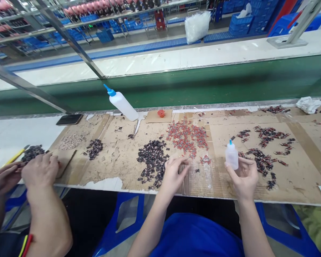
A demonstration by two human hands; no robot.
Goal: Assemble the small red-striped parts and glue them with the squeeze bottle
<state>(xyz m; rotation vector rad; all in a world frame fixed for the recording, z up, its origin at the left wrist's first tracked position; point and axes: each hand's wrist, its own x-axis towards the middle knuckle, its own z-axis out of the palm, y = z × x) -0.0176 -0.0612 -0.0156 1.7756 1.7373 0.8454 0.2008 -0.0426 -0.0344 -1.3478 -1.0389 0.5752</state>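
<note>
**Small parts and glue bottle at the cardboard-covered bench**

While a co-worker's hands [40,171] worked at the left end of the table, the person's right hand [243,180] held a small white dropper bottle [232,156] upright near the front edge, thumb and fingers closed around its lower body, the blue tip pointing up. The left hand [173,175] hovered just beside a dark pile of small parts [153,162], its fingertips pinched together on something too small to make out.

The bottle looked light and soft-walled, likely to yield and dispense under a firm squeeze, so a hold low on the body with gentle pressure seemed the safest. The parts appeared tiny, stiff and light, easy to scatter, best picked up singly between fingertips.

A worn sheet of cardboard [117,153], torn and taped in places, covered the table. Red parts [187,137] lay heaped near its middle, mixed red-and-dark parts [264,150] towards the right, and smaller dark heaps [94,148] to the left. A larger white bottle with a blue nozzle [122,103] leaned at the back edge, near a small red cap [161,113]. Crumpled white cloth [309,104] sat at the far right corner. Beyond ran a green conveyor belt [203,85], with blue crates [240,23] behind it.
</note>
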